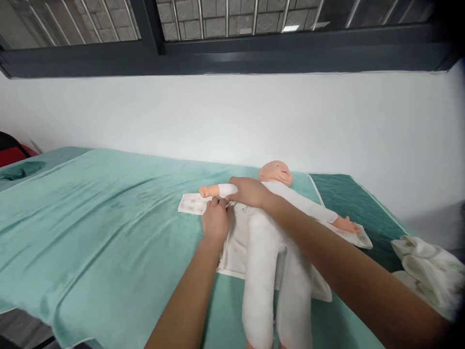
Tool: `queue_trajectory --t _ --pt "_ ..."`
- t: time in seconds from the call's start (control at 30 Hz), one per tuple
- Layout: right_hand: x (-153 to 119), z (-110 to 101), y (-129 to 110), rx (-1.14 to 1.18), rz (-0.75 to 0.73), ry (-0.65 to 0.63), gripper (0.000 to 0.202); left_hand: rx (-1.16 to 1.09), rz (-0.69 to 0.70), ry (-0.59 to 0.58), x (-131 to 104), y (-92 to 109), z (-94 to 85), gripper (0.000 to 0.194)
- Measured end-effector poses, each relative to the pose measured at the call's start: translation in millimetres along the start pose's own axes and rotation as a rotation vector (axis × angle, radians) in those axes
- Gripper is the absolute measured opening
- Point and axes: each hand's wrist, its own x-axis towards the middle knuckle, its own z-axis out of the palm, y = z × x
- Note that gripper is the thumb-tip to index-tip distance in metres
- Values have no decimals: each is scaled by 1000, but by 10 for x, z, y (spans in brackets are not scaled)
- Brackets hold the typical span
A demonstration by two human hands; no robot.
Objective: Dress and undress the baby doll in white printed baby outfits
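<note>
A baby doll [263, 242] with a white cloth body lies on its back on an opened white printed garment [234, 249]. My right hand [249, 191] reaches across the doll's chest and wraps round the upper part of its outstretched arm at the left. Just below that arm, my left hand [217, 218] has its fingers bent together at the garment's edge near the sleeve [192, 204]. The doll's other arm [310, 206] stretches to the right over the other sleeve. My right forearm hides part of the doll's body.
A green cover [119, 242] lies under everything, with a darker green piece [337, 194] at the right. Rolled white cloths [428, 271] sit at the right edge. Behind stands a white wall [181, 116] below a barred window. Something red and black [12, 152] is at far left.
</note>
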Motion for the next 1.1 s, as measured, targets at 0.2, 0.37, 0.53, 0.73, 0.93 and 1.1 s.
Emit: queue_trajectory --t 0.2,0.37,0.53,0.73,0.93,1.1 --pt "-136 -23 -28 53 -71 60 41 -293 -117 95 13 -55 -36 27" --pt "-193 -44 -33 -25 -102 91 49 -527 -228 58 35 -114 -68 26" --pt "-245 -54 -6 -143 -79 41 50 -862 -267 122 66 -225 -43 16" --pt "-218 -5 67 -213 -54 14 45 -1074 -337 152 112 -331 9 22" --pt "-228 7 71 -317 -25 -54 44 -972 -423 230 114 -290 -82 19" --pt "-199 98 13 -384 -12 -47 44 -777 -289 274 11 -131 -136 18"
